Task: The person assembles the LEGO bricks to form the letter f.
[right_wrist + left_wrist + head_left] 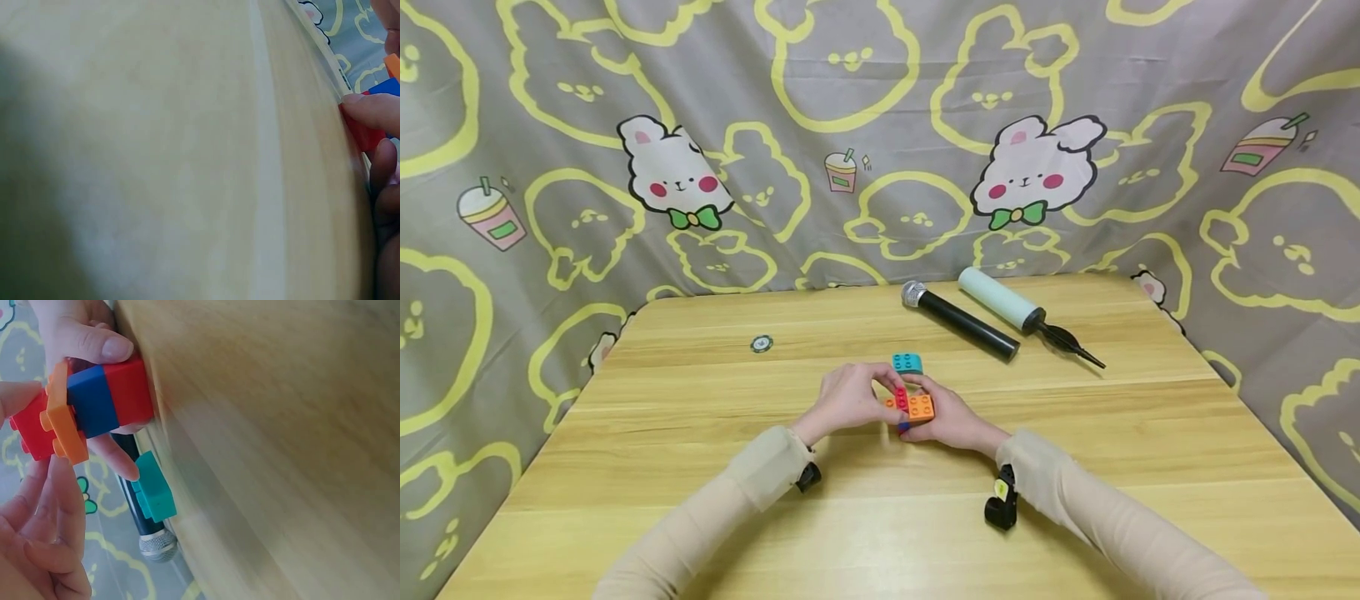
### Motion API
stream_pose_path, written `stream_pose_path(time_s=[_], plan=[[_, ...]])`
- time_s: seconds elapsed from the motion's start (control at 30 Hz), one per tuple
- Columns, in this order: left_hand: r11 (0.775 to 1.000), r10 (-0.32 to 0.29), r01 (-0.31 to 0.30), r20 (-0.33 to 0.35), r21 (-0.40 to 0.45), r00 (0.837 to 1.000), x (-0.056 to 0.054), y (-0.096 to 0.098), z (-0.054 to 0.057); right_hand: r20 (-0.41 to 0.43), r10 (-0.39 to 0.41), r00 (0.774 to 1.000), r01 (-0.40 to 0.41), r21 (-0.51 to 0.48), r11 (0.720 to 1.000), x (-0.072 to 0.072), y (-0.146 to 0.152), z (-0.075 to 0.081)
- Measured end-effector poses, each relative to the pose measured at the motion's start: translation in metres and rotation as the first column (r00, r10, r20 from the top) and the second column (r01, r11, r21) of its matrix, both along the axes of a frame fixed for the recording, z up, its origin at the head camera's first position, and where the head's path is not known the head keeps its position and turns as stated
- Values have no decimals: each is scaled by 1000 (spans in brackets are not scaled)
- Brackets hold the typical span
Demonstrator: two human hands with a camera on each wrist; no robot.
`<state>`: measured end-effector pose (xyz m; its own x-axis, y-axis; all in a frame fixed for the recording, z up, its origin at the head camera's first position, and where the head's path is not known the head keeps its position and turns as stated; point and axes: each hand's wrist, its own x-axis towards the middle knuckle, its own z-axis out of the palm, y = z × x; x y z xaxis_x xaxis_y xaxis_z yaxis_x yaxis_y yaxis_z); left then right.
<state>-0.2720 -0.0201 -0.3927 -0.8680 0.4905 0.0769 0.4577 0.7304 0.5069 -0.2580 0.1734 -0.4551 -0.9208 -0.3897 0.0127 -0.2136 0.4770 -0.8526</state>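
A stack of toy building bricks stands between the two hands. In the left wrist view it runs from a red bottom brick (131, 394) through a blue brick (94, 403) and a thin orange brick (65, 422) to a red top brick (34, 430). My left hand (853, 396) pinches the red top brick between thumb and fingers. From the other side, my right hand (953, 419) grips the lower part of the stack, its thumb on the red bottom brick. Just beyond the hands sits a teal brick (907, 363), close to a right-hand finger.
Farther back on the wooden table (700, 475) lie a black microphone (966, 323) and a pale green hand pump (1000, 298) with a black nozzle. A round chip (762, 343) lies to the left. A patterned curtain (880, 150) hangs behind the table.
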Motion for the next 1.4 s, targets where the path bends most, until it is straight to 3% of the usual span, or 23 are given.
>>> stream_pose_path(time_s=[0.33,0.7,1.1,1.4], plan=[[1000,-9,9,-6,-20,1000,-4,1,1,-31,-5,1000,5,2,1000,0,0,-2],[1000,6,-6,16,-22,1000,-5,0,0,4,4,1000,-4,-12,1000,0,-1,-1],[999,33,-32,33,-22,999,-5,-1,8,-11,-1,1000,1,-5,1000,-2,-1,5],[998,22,-22,4,-52,1000,-3,0,3,-10,-7,1000,7,-2,1000,1,-1,-1]])
